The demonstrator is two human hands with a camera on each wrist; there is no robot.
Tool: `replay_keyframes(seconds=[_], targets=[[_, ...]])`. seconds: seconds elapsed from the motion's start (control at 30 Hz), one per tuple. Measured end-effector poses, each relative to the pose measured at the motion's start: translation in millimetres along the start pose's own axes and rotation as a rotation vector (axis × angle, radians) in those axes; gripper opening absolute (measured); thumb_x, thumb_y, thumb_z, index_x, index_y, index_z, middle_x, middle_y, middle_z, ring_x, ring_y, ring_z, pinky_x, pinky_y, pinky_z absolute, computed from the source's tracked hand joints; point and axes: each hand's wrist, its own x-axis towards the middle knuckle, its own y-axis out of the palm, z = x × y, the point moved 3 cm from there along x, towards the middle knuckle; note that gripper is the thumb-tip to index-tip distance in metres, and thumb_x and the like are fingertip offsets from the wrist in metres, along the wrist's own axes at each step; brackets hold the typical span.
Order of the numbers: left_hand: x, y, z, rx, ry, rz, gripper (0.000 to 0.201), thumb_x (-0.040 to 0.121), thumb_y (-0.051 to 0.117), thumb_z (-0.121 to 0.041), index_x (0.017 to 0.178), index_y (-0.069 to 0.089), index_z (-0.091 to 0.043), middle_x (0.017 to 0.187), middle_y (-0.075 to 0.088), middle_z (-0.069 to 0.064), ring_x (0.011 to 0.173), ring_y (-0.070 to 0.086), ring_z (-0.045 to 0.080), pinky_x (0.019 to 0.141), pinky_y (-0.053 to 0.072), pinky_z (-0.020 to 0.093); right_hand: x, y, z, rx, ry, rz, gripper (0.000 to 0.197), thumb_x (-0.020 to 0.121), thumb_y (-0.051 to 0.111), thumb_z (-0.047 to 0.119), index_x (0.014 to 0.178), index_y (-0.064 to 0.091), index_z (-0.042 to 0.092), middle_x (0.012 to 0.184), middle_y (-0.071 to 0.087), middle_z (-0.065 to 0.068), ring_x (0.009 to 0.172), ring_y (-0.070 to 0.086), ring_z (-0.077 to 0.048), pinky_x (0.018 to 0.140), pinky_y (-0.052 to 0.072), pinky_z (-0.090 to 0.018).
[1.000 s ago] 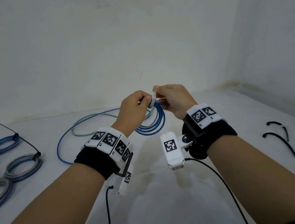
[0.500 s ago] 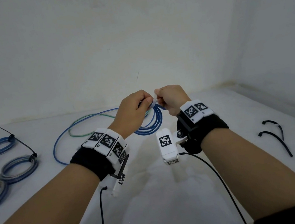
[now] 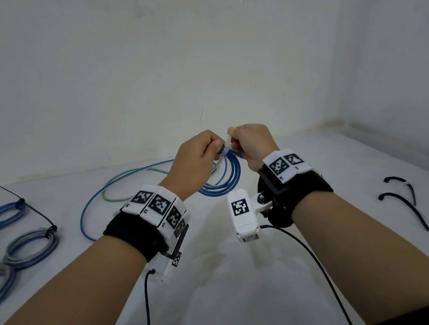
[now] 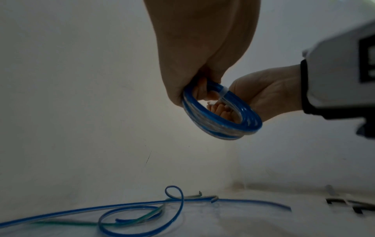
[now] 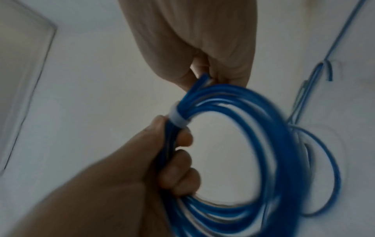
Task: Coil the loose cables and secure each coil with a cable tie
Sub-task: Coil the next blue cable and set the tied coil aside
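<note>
Up at the centre of the head view, both hands meet above the white table (image 3: 231, 301). The left hand (image 3: 196, 162) has its grip curled round one side of the blue coil (image 3: 225, 180), which hangs in the air below the knuckles. The right hand (image 3: 254, 144) pinches a white cable tie (image 3: 228, 143) that wraps the coil's strands. Loose blue and green cables (image 3: 115, 190) lie on the table behind the left wrist. Tied coils (image 3: 31, 246) sit at the left edge; black cable ties (image 3: 403, 196) lie at the right.
</note>
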Motion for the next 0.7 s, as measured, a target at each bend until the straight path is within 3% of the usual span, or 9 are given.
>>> replay_keyframes(seconds=[0.07,0.17,0.2,0.27,0.37,0.43,0.53,0.63,0.7], targets=[[4,-4,1,-0.059,-0.062,-0.070,0.020,0.099,0.041,-0.015,0.092,0.058,-0.009,0.073,0.056,-0.009,0.060,0.051,-0.008,0.057,0.036,0.006,-5,0,2,0.016,-0.044,0.065,0.030,0.095,0.051,0.019,0.069,0.058,0.008,0.065,0.056,-0.005,0.059,0.051,-0.017,0.063,0.047,-0.029],[12,-18,8,-0.159,-0.178,-0.195,0.020,0.099,0.039,-0.017,0.091,0.057,-0.013,0.073,0.055,-0.008,0.060,0.048,-0.004,0.060,0.036,0.012,-17,2,1,-0.013,0.055,0.314,0.045,0.098,0.039,0.044,0.087,0.065,0.009,0.079,0.069,-0.005,0.072,0.061,-0.021,0.075,0.050,-0.033],[14,-23,12,-0.196,-0.228,-0.238,0.021,0.099,0.038,-0.018,0.090,0.057,-0.014,0.073,0.055,-0.007,0.061,0.047,-0.001,0.062,0.036,0.016,-21,4,0,-0.003,0.077,0.395,0.045,0.098,0.038,0.046,0.094,0.063,0.009,0.082,0.070,-0.005,0.076,0.062,-0.022,0.078,0.050,-0.034],[16,-29,19,-0.299,-0.312,-0.297,0.023,0.099,0.038,-0.019,0.084,0.056,-0.019,0.074,0.055,-0.005,0.062,0.045,0.006,0.063,0.036,0.022,-30,9,1,0.053,0.039,0.478,0.027,0.098,0.044,0.034,0.098,0.058,0.011,0.083,0.069,-0.006,0.081,0.062,-0.023,0.079,0.049,-0.033],[13,-32,24,-0.409,-0.403,-0.277,0.024,0.099,0.035,-0.019,0.086,0.055,-0.020,0.076,0.054,-0.002,0.064,0.044,0.011,0.062,0.038,0.024,-36,17,7,0.110,-0.075,0.429,0.012,0.098,0.047,0.016,0.094,0.057,0.010,0.078,0.064,-0.005,0.077,0.063,-0.019,0.072,0.052,-0.029],[9,-35,27,-0.373,-0.449,-0.257,0.020,0.100,0.034,-0.024,0.100,0.053,-0.016,0.087,0.056,0.000,0.076,0.050,0.015,0.072,0.043,0.026,-35,23,10,0.099,-0.133,0.349,0.010,0.097,0.049,0.013,0.097,0.057,0.007,0.076,0.062,-0.005,0.071,0.063,-0.016,0.067,0.053,-0.025],[3,-46,36,-0.249,-0.544,-0.336,0.030,0.098,0.040,-0.035,0.118,0.047,-0.013,0.109,0.052,0.003,0.096,0.053,0.020,0.087,0.044,0.033,-35,34,13,-0.045,-0.282,0.244,0.005,0.093,0.055,0.008,0.095,0.057,0.004,0.076,0.064,-0.008,0.068,0.062,-0.017,0.067,0.052,-0.025],[-1,-54,36,-0.322,-0.618,-0.254,0.034,0.096,0.043,-0.039,0.110,0.049,-0.008,0.100,0.058,0.006,0.086,0.059,0.019,0.084,0.050,0.035,-39,47,10,-0.273,-0.437,0.182,0.006,0.088,0.062,0.012,0.092,0.062,0.007,0.082,0.067,-0.007,0.077,0.064,-0.018,0.073,0.052,-0.028],[-3,-58,31,-0.431,-0.636,-0.141,0.038,0.097,0.043,-0.040,0.106,0.056,-0.006,0.092,0.064,0.008,0.081,0.063,0.018,0.077,0.051,0.030,-45,58,7,-0.362,-0.500,0.191,0.008,0.085,0.065,0.015,0.092,0.066,0.010,0.083,0.069,-0.003,0.076,0.063,-0.013,0.072,0.050,-0.021]])
